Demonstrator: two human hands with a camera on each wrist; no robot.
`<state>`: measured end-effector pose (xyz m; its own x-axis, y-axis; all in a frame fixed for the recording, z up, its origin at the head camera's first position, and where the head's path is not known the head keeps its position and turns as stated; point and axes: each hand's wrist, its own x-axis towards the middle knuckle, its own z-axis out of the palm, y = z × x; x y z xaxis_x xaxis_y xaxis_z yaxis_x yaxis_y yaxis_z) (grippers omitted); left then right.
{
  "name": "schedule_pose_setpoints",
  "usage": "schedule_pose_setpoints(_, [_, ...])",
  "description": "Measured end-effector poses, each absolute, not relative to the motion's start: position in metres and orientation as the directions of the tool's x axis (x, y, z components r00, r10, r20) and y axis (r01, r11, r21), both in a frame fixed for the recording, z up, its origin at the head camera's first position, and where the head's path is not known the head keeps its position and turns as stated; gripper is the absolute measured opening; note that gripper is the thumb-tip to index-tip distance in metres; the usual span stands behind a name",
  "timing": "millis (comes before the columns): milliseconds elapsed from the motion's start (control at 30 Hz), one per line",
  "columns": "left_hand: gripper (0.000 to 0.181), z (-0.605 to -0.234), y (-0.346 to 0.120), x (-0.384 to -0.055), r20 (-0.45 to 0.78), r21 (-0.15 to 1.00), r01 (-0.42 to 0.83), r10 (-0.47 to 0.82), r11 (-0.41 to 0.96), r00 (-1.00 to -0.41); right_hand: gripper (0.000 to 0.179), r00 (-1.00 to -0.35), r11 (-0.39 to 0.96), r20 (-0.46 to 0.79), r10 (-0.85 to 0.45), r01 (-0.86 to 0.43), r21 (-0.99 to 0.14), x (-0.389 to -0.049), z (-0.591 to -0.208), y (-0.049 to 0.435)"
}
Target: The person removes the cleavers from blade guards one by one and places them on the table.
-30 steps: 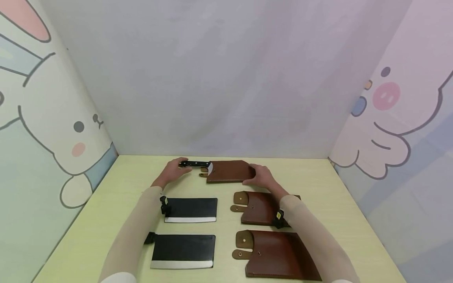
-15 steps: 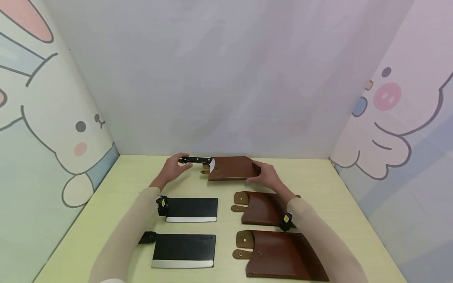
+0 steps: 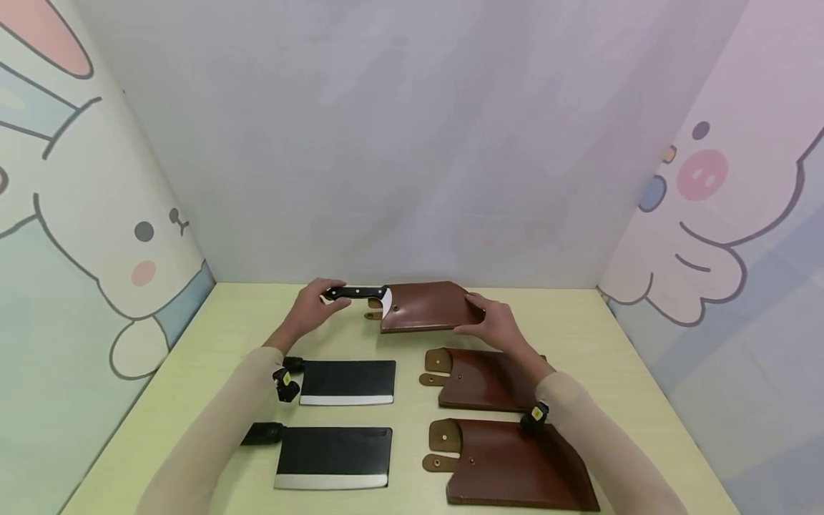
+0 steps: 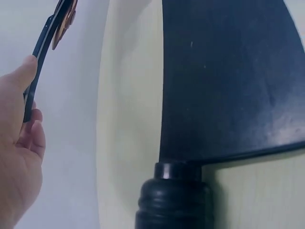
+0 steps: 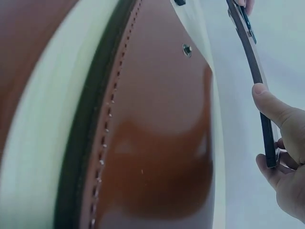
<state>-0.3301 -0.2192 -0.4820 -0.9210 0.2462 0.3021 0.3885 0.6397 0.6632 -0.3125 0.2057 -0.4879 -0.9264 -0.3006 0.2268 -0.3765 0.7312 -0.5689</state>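
Observation:
At the back of the table my left hand (image 3: 310, 309) grips the black riveted handle (image 3: 355, 292) of a knife. Its blade is mostly hidden inside a brown leather sheath (image 3: 425, 306); only a bright sliver shows by the handle. My right hand (image 3: 496, 323) pinches the sheath's far right end, thumb on one face and fingers on the other, as the right wrist view also shows. Knife and sheath are held together off the tabletop, slightly tilted. Two tan straps hang loose at the sheath's left end. In the left wrist view the handle (image 4: 40, 57) lies between thumb and fingers.
Two black-bladed cleavers lie on the left, the farther cleaver (image 3: 349, 379) and the nearer cleaver (image 3: 333, 454). Opposite them, under my right arm, are a middle sheath (image 3: 476, 379) and a larger front sheath (image 3: 508, 465). A grey wall (image 3: 412, 179) stands behind the pale yellow table (image 3: 225, 315).
Both hands have raised the sheathed knife from the tabletop and shifted it slightly right. The right hand has moved rightward with the sheath's end. The cleavers and other sheaths stay put.

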Motion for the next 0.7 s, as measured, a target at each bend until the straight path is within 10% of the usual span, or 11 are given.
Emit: schedule_pose_setpoints(700, [0.045, -0.476, -0.218, -0.311, 0.333, 0.674, 0.401, 0.229, 0.62, -0.915, 0.088, -0.926, 0.728, 0.277, -0.259, -0.375, -0.575, -0.282, -0.478, 0.209])
